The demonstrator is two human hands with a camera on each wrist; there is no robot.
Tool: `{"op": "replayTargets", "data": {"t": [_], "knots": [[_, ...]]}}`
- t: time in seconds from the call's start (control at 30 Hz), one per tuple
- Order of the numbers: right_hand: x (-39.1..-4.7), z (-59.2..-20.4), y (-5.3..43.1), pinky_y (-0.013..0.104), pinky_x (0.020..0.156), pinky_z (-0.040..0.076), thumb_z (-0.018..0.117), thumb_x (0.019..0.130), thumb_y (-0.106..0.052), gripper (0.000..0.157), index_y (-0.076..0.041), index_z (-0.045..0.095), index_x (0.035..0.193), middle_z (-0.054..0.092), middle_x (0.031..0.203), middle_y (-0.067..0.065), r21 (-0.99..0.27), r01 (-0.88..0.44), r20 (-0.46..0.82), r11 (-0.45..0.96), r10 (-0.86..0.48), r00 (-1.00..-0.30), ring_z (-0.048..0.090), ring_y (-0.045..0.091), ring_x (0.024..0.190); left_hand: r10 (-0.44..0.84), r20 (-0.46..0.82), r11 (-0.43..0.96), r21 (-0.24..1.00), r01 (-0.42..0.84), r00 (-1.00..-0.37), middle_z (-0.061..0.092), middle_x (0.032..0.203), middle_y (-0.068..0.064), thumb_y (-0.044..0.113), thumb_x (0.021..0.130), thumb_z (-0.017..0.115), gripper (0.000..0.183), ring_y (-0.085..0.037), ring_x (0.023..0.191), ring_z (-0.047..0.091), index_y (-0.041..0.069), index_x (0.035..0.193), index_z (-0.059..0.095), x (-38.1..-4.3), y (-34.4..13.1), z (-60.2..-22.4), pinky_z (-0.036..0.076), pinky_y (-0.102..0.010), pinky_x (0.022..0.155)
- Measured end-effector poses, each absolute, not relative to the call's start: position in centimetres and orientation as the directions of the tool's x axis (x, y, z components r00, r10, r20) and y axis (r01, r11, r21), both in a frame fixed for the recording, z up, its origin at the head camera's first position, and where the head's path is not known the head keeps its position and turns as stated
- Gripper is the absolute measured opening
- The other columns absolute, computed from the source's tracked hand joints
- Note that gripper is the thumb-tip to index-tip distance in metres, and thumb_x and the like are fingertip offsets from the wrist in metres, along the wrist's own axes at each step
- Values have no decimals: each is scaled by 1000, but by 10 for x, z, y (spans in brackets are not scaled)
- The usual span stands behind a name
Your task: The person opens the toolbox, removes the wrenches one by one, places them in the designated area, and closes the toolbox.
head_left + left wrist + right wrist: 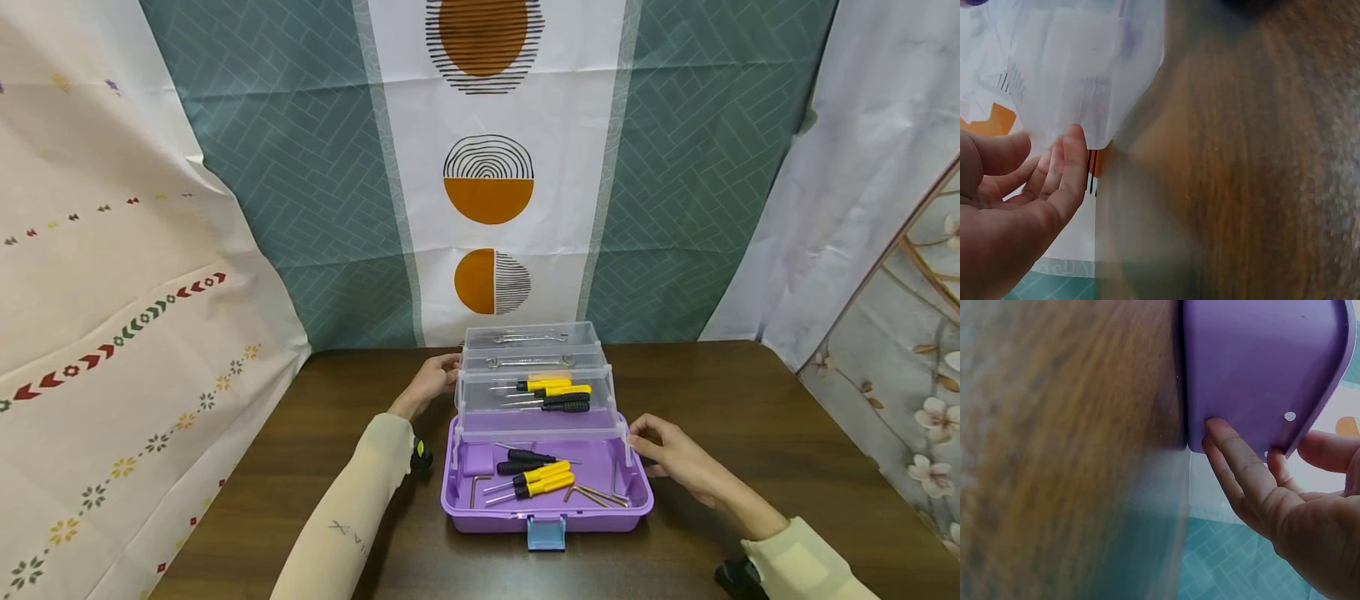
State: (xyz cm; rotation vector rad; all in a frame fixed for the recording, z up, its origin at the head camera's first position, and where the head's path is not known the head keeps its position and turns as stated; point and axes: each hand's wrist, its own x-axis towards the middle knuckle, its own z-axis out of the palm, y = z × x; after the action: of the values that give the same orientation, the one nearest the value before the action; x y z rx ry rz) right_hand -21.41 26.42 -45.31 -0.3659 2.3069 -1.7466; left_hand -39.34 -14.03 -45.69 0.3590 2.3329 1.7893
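Purple box (490, 524) is pinched at right by the right hand (681, 463), and the loosely spread left hand (430, 387) touches clear trays (536, 350).

Toolbox (491, 522): smooth plastic, satin finish. Trays (480, 396): clear, glossy plastic. Latch (546, 535): smooth plastic. Wrenches (531, 362): bright metal. Screwdrivers (522, 491): plastic handles (553, 483), metal shafts (501, 499). Hex keys (600, 493): metal. Worktop (720, 392): wood-grained, low sheen. Hangings (300, 167): creased, matt cloth.

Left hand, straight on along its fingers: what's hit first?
For the left hand, most likely the clear plastic tiered trays of the purple plastic toolbox. Their edge is right at the fingertips; depth is unclear, so they may already touch.
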Motion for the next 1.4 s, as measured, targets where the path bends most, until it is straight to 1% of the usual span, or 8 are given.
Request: {"op": "replayTargets", "data": {"t": [0.07, 0.17, 0.27, 0.37, 0.53, 0.83, 1.13, 1.4], "knots": [[-214, -453, 264, 52, 89, 59, 55, 109, -16, 27, 8, 49, 119, 52, 121, 23, -963, -61, -27, 261, -324, -946, 59, 25, 109, 297, -6, 245, 967, 70, -955, 56, 106, -8, -6, 105, 41, 42, -14, 93, 57, -10, 147, 50, -392, -140, -457, 56, -30, 82], [-214, -453, 264, 54, 90, 58, 55, 109, -15, 26, 7, 49, 119, 52, 123, 24, -963, -54, -33, 263, -316, -948, 58, 26, 111, 294, -12, 252, 966, 66, -956, 60, 113, -12, -3, 107, 42, 43, -16, 98, 60, -8, 150, 48, -391, -140, -457, 58, -36, 90], [-213, -452, 263, 54, 90, 58, 55, 108, -15, 26, 7, 49, 119, 51, 124, 25, -964, -44, -41, 263, -309, -950, 58, 27, 112, 295, -9, 264, 962, 72, -955, 61, 120, -17, -1, 108, 42, 45, -20, 105, 63, -8, 152, 45, -389, -140, -457, 57, -43, 97], [-214, -452, 263, 53, 90, 59, 55, 108, -15, 27, 8, 48, 120, 50, 125, 27, -964, -40, -46, 264, -310, -950, 58, 28, 111, 289, -9, 265, 962, 71, -957, 61, 124, -20, -1, 109, 42, 46, -24, 110, 63, -7, 154, 43, -388, -140, -458, 55, -46, 100], [-214, -452, 263, 52, 90, 59, 55, 108, -15, 27, 7, 48, 120, 50, 125, 26, -965, -33, -51, 261, -307, -950, 58, 26, 110, 294, -5, 256, 964, 74, -956, 60, 127, -23, -2, 108, 41, 47, -27, 115, 63, -7, 155, 41, -387, -139, -458, 55, -46, 101], [-214, -451, 263, 52, 89, 59, 55, 108, -15, 26, 8, 49, 119, 51, 124, 26, -963, -41, -45, 267, -308, -950, 58, 24, 109, 276, 14, 266, 960, 90, -961, 62, 122, -20, -3, 107, 42, 46, -22, 107, 63, -8, 153, 43, -388, -137, -460, 56, -46, 99], [-214, -453, 263, 54, 91, 59, 55, 109, -15, 26, 8, 48, 119, 50, 125, 26, -966, -34, -50, 256, -316, -948, 58, 27, 111, 277, 0, 264, 961, 77, -961, 61, 126, -21, 0, 109, 42, 46, -25, 111, 63, -6, 154, 44, -387, -138, -460, 55, -46, 101], [-214, -452, 264, 54, 91, 59, 54, 109, -15, 26, 8, 48, 119, 50, 124, 26, -966, -44, -42, 255, -325, -945, 58, 26, 110, 279, 11, 270, 959, 89, -960, 63, 125, -21, 0, 108, 43, 46, -23, 107, 64, -6, 153, 45, -387, -137, -459, 56, -44, 98]]}}
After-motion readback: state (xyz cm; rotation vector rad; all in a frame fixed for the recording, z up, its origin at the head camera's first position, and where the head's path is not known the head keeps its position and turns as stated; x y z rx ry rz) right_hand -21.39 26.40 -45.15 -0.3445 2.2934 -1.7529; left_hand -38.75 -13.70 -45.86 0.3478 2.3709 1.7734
